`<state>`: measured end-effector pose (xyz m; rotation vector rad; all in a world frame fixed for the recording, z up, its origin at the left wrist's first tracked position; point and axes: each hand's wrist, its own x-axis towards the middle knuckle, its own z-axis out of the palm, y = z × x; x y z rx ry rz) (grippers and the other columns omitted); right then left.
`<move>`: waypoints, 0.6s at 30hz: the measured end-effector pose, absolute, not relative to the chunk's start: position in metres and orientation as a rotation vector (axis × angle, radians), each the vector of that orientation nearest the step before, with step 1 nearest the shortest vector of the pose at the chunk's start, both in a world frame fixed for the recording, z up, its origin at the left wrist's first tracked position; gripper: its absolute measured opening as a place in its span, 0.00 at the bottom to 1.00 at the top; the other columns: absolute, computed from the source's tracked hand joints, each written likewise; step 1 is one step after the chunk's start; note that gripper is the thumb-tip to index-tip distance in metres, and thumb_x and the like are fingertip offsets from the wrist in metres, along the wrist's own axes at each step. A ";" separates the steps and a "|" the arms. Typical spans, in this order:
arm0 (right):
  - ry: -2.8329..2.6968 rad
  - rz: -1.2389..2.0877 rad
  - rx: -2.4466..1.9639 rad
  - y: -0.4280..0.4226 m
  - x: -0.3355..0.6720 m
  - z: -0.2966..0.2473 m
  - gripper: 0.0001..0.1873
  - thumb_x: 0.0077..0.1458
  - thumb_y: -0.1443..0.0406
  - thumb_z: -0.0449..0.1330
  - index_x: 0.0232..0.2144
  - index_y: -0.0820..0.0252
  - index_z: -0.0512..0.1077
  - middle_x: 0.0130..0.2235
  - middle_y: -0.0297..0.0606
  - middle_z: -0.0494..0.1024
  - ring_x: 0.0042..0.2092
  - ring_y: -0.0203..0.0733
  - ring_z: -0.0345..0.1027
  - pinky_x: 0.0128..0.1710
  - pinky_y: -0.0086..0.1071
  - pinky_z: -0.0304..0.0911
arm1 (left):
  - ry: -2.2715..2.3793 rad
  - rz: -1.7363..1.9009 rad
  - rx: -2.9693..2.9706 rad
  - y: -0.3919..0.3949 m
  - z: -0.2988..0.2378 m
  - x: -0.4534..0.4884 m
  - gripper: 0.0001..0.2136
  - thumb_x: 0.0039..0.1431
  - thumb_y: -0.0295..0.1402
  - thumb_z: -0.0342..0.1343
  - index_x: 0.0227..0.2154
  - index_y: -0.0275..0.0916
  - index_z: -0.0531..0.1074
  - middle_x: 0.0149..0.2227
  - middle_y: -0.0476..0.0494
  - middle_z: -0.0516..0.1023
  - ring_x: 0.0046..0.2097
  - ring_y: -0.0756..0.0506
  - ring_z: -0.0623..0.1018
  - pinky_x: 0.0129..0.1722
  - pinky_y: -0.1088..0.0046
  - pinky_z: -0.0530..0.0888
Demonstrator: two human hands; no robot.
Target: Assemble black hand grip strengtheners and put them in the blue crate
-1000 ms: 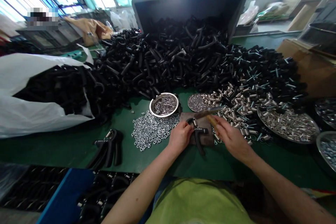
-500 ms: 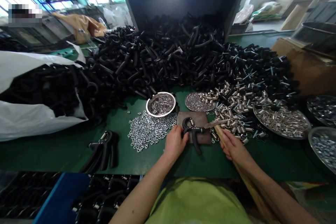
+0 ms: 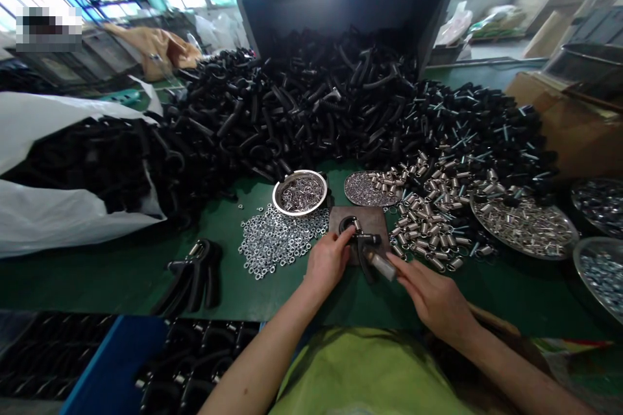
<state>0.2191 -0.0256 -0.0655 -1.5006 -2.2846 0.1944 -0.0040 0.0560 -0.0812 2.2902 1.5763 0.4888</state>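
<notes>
Two bare hands work over a black hand grip [image 3: 364, 248] in the head view, and it lies on a square brown plate [image 3: 377, 224] on the green table [image 3: 272, 292]. The left hand [image 3: 327, 262] presses down with its fingers curled together over the grip's top end, apparently pinning it flat so it cannot slip on the plate. The right hand [image 3: 433, 298] comes in from the side, its fingertips [image 3: 395, 264] pinched on a short metal tube [image 3: 382, 266] just below the grip's head; how far the tube has engaged cannot be told.

Close around the plate sit a steel bowl of split rings [image 3: 300, 193], a heap of small nuts [image 3: 277, 240], a round tray of tiny parts [image 3: 367, 188] and loose springs [image 3: 428, 227], which crowd its right edge. A wide tray of metal sleeves [image 3: 523, 224] lies further right. Behind them, a mound of black handles [image 3: 302, 110] spills from a tipped bin [image 3: 348, 6], narrowing the working room. Two assembled grips [image 3: 195, 275] lie to the left.
</notes>
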 end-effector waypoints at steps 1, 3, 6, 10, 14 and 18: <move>-2.315 0.155 -1.446 -0.035 0.229 -0.069 0.24 0.61 0.68 0.46 0.59 0.56 0.59 0.38 0.41 0.75 0.36 0.39 0.70 0.35 0.31 0.64 | 1.535 0.506 2.276 0.058 -0.080 -0.005 0.19 0.57 0.29 0.49 0.52 0.48 0.67 0.37 0.44 0.72 0.35 0.46 0.73 0.35 0.72 0.68; -2.398 0.062 -1.372 -0.052 0.249 -0.080 0.25 0.59 0.70 0.47 0.58 0.54 0.60 0.37 0.41 0.74 0.35 0.40 0.68 0.34 0.32 0.64 | 1.487 0.606 2.118 0.063 -0.078 -0.007 0.17 0.57 0.30 0.50 0.49 0.48 0.70 0.35 0.44 0.72 0.34 0.47 0.73 0.36 0.72 0.68; -2.538 -0.064 -1.362 -0.066 0.270 -0.098 0.26 0.56 0.72 0.47 0.56 0.52 0.63 0.39 0.43 0.74 0.36 0.43 0.67 0.34 0.36 0.63 | 1.372 0.792 1.513 0.068 -0.076 -0.007 0.17 0.55 0.34 0.54 0.48 0.41 0.71 0.31 0.45 0.74 0.31 0.48 0.73 0.32 0.73 0.70; -2.576 -0.100 -1.374 -0.060 0.274 -0.107 0.23 0.56 0.70 0.51 0.53 0.52 0.67 0.42 0.43 0.75 0.43 0.47 0.66 0.41 0.42 0.62 | 1.161 0.881 0.683 0.056 -0.072 0.006 0.19 0.53 0.34 0.57 0.48 0.35 0.70 0.32 0.42 0.77 0.28 0.51 0.74 0.27 0.76 0.71; -2.465 0.033 -1.353 -0.034 0.262 -0.097 0.16 0.56 0.64 0.55 0.48 0.53 0.72 0.43 0.43 0.75 0.46 0.48 0.64 0.46 0.44 0.61 | 1.079 0.874 0.431 0.033 -0.067 0.023 0.20 0.51 0.28 0.59 0.49 0.36 0.70 0.46 0.37 0.76 0.39 0.48 0.77 0.42 0.71 0.74; -2.265 0.147 -1.392 0.019 0.246 -0.078 0.15 0.59 0.66 0.50 0.43 0.56 0.74 0.41 0.43 0.74 0.44 0.46 0.64 0.44 0.41 0.61 | 1.066 0.864 0.643 0.015 -0.059 0.028 0.19 0.51 0.30 0.59 0.48 0.40 0.71 0.55 0.43 0.69 0.55 0.43 0.70 0.55 0.64 0.66</move>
